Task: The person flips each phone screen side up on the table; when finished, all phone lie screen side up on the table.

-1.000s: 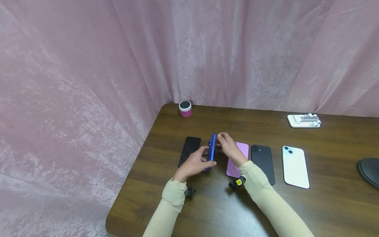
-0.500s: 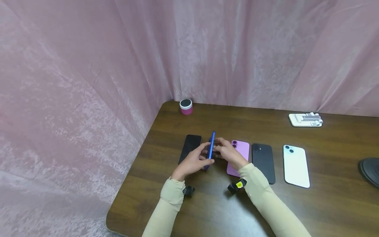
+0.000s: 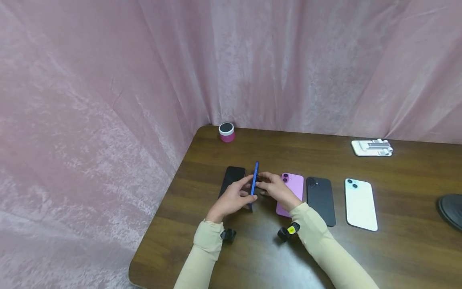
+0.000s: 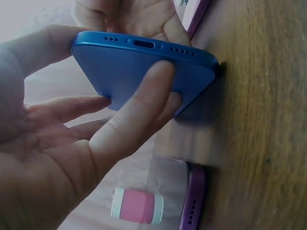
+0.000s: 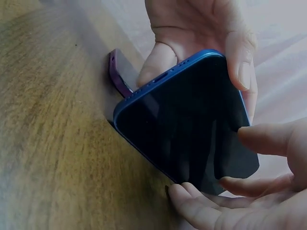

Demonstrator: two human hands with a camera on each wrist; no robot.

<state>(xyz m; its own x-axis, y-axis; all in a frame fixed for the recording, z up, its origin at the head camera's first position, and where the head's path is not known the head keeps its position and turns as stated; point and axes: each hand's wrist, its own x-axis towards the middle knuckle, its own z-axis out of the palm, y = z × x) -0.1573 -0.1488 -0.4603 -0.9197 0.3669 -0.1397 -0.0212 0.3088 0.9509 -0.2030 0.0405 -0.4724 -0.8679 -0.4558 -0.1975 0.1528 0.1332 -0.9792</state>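
Observation:
A blue smartphone point(image 3: 254, 176) stands on its long side on the table, leaning slightly, its dark screen point(image 5: 187, 120) facing my right hand. My left hand point(image 3: 231, 201) holds it from the back, with the index finger on the upper edge and the thumb against the back near the charging port point(image 4: 144, 44). On the screen side, fingertips of my right hand point(image 3: 279, 190) touch the glass and the lower edge. Just left of it lies a black-screened smartphone point(image 3: 232, 177), whose purple side shows in both wrist views. A pink-purple smartphone point(image 3: 295, 184) lies partly under my right hand.
Right of the pink-purple one lie a dark grey smartphone point(image 3: 321, 200) and a white smartphone point(image 3: 361, 204). A white folded stand point(image 3: 371, 147) and a pink-and-white jar point(image 3: 226, 133) are at the back. A black round base point(image 3: 451, 210) sits far right on the wooden table point(image 3: 187, 249).
My right hand has come left and down, from apart to touching the blue smartphone's screen side. The blue smartphone has shifted a little left in my left hand.

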